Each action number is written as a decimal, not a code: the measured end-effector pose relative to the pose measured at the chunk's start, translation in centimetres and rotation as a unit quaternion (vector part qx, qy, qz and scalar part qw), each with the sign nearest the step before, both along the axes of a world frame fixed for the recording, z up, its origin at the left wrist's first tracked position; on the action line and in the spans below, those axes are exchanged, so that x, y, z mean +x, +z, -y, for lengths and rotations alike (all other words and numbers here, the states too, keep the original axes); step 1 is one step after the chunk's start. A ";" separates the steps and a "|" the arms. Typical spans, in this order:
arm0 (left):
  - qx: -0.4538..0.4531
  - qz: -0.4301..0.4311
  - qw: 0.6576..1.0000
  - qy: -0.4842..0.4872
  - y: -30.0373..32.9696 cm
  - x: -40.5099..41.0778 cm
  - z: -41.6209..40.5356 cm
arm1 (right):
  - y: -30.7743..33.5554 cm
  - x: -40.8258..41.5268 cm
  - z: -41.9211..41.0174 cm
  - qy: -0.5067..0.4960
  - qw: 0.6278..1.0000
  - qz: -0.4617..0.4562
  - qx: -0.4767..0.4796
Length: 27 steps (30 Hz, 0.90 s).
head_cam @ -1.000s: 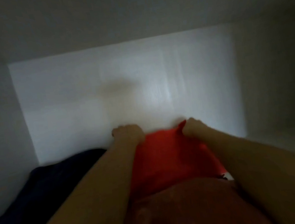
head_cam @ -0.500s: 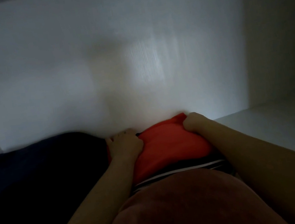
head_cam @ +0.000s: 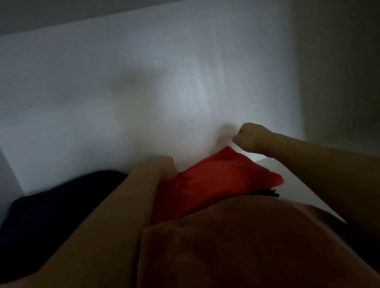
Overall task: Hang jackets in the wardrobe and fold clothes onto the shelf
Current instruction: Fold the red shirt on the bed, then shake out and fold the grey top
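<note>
Right hand (head_cam: 251, 138) hung curled and empty above the folded bright-red cloth (head_cam: 214, 182); left hand (head_cam: 161, 170) pressed it, grip unclear. Best squared gently against the white shelf (head_cam: 295, 185).

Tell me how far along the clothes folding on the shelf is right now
Done: a folded red garment lies at the back of the white shelf, beside a dark navy pile. In hand: the left hand rests at its far edge; the right hand, curled, is lifted clear of it. Left: a rust-coloured garment in front. No jackets or hangers are in view.
</note>
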<state>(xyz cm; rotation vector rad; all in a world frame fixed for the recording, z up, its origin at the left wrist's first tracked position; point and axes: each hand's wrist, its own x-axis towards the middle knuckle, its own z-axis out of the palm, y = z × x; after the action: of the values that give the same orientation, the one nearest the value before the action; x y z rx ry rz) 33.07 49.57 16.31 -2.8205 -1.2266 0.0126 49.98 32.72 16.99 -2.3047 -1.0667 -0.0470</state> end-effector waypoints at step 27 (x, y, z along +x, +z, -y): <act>0.217 0.350 0.796 -0.443 -1.1 -8.6 56.8 | -0.9 -24.2 62.4 -0.215 0.951 0.220 -0.009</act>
<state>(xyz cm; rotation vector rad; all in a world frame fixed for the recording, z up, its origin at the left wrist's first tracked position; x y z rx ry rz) 24.48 -7.26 15.18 -2.6817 0.2256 -1.2467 25.81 -29.67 16.10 -2.5667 -0.7343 -0.7556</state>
